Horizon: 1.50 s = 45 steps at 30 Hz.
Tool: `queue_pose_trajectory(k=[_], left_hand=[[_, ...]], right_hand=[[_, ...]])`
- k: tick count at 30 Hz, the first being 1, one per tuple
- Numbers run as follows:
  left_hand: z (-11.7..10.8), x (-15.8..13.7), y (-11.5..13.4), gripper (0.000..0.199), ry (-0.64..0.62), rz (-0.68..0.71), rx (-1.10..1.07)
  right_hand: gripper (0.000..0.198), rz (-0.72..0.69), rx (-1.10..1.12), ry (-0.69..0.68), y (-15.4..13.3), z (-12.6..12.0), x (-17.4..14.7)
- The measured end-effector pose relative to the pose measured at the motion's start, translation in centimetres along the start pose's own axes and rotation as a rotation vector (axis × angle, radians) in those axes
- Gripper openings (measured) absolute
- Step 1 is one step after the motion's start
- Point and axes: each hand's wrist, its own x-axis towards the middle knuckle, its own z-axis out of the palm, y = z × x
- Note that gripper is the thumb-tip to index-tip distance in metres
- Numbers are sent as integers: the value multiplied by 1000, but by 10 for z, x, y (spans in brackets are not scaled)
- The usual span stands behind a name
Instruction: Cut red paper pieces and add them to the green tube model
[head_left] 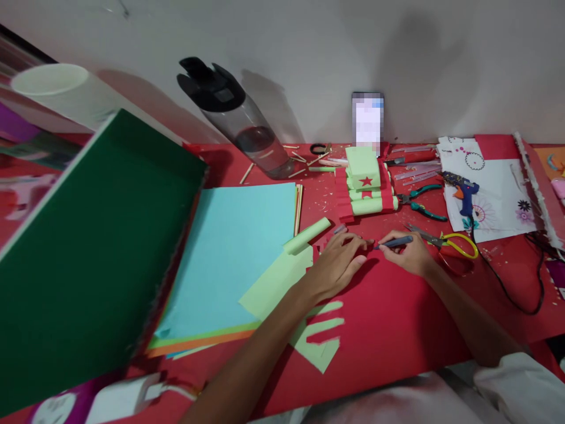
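My right hand (pixel 409 254) holds a dark blue-grey pen (pixel 397 241), its tip pointing left at the red paper (pixel 392 312). Close beside the tip, my left hand (pixel 338 265) presses on the red paper with its fingers stretched out and holds nothing. Under and left of that wrist is a pale green sheet (pixel 265 294) with a rolled green paper tube (pixel 308 235) at its top. A green piece with cut-out strips (pixel 322 347) lies below the forearm. Behind the hands is a green and red paper model (pixel 364 188) with a red star on its front.
Yellow-handled scissors (pixel 459 242), teal-handled pliers (pixel 426 200) and a blue glue gun (pixel 467 197) with its cord are at right. Coloured sheets (pixel 238 235), a water bottle (pixel 247 129) and a big green board (pixel 97 253) are at left. A phone (pixel 368 121) leans on the wall.
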Motion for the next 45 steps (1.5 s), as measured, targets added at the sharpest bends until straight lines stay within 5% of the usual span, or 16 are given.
queue_pose_trajectory(k=[18,27,32,45], left_hand=[[-1,1,-2,38,2,-14,-31],[1,0,-4,42,1,3,-36],[1,-1,-2,45,-14,5,-14],[9,-4,15,52,42,87,324]], right_hand=[[15,-40,27,12,0,0,0],[9,-184,-77,196,-3,-4,-4],[13,-274,-162,121,-4,-2,-3],[16,-208,-288,28,-3,-1,-1]])
